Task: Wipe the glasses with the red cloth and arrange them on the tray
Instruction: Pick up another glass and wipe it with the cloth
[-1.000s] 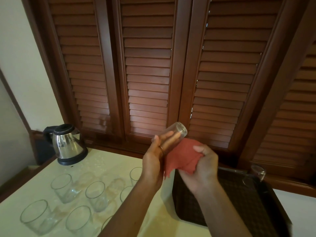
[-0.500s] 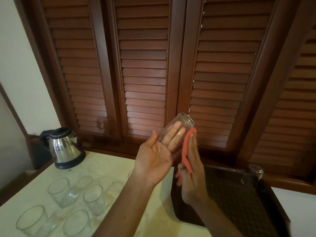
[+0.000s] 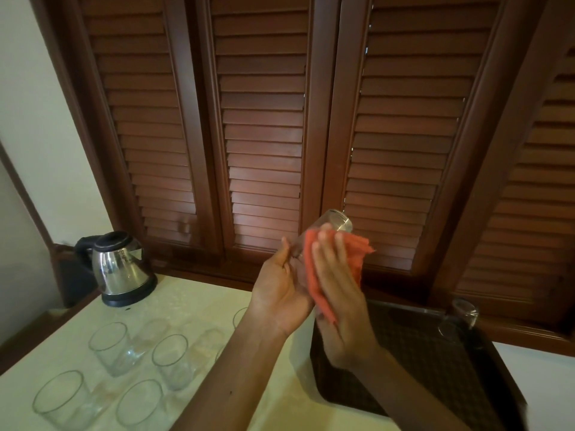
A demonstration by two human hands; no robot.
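My left hand (image 3: 280,290) holds a clear glass (image 3: 334,220) tilted up in the air, its base pointing away from me. My right hand (image 3: 337,290) presses the red cloth (image 3: 354,259) against the side of that glass, so most of the glass is hidden. The dark tray (image 3: 413,362) lies on the table at the right. One glass (image 3: 460,318) stands upside down at the tray's far right corner. Several more glasses (image 3: 110,346) stand on the pale table (image 3: 193,303) at the lower left.
A steel electric kettle (image 3: 123,269) stands at the table's back left corner. Dark wooden louvred shutters (image 3: 264,119) fill the wall behind the table. A white wall lies to the left.
My right hand has spread the cloth over the glass's side and moved up along it. The view has shifted slightly.
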